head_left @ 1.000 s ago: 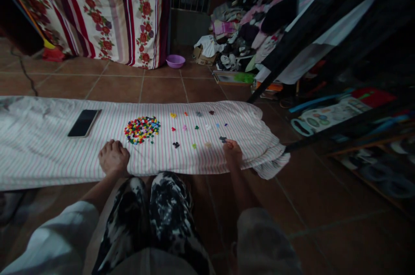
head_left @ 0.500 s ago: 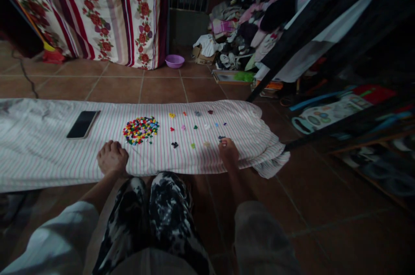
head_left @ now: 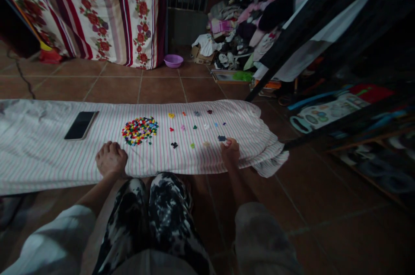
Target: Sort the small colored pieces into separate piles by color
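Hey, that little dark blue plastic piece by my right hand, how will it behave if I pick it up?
The small dark blue plastic piece is probably stiff and light for its size. Its knobbly, uneven outline suggests it won't roll far on the striped cloth. Being so small beside the right hand, it may be fiddly to pinch.

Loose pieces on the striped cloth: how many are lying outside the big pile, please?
14: four pieces in the far row, six in the middle row, four in the near row, one of them beside the right hand. That hand may hide more.
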`<action>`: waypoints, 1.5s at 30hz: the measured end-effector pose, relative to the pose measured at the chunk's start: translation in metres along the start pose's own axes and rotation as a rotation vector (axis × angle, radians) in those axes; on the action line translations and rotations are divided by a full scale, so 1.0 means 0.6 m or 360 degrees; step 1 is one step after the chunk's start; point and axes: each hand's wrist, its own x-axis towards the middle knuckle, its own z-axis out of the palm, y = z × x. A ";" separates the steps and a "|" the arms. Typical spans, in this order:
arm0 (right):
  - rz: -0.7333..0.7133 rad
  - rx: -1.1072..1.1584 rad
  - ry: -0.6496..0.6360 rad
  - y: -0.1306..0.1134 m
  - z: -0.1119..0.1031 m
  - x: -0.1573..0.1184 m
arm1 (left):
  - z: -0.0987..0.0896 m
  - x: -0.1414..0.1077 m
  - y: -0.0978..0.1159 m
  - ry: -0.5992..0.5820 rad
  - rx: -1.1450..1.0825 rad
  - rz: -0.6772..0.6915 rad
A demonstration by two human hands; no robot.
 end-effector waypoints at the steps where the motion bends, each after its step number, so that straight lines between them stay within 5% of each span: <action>1: 0.0015 0.0000 0.0009 0.003 0.000 0.002 | -0.001 0.000 0.001 0.0000 -0.0005 -0.0003; 9: 0.0037 -0.0083 -0.0122 0.002 0.002 0.013 | 0.000 -0.001 -0.001 0.0013 -0.0021 0.0020; 18: -0.0057 -0.0050 0.0081 0.014 -0.001 0.000 | 0.008 0.000 -0.008 0.0024 -0.0024 0.0037; 28: -0.0230 -0.0110 -0.0014 0.016 -0.017 -0.007 | 0.015 0.003 -0.014 0.0023 -0.0043 0.0066; 33: -0.0024 -0.0139 -0.0106 0.009 -0.024 0.002 | 0.019 0.004 -0.017 0.0036 -0.0036 0.0077; 36: 0.0046 -0.0095 -0.0059 -0.011 -0.024 0.006 | 0.021 0.004 -0.019 0.0041 -0.0035 0.0099; 40: -0.0200 0.0079 -0.0003 -0.072 -0.006 -0.001 | 0.026 0.004 -0.021 0.0051 -0.0049 0.0100; 45: -0.0518 0.0442 -0.0340 -0.180 0.049 -0.037 | 0.032 0.003 -0.025 0.0063 -0.0081 0.0107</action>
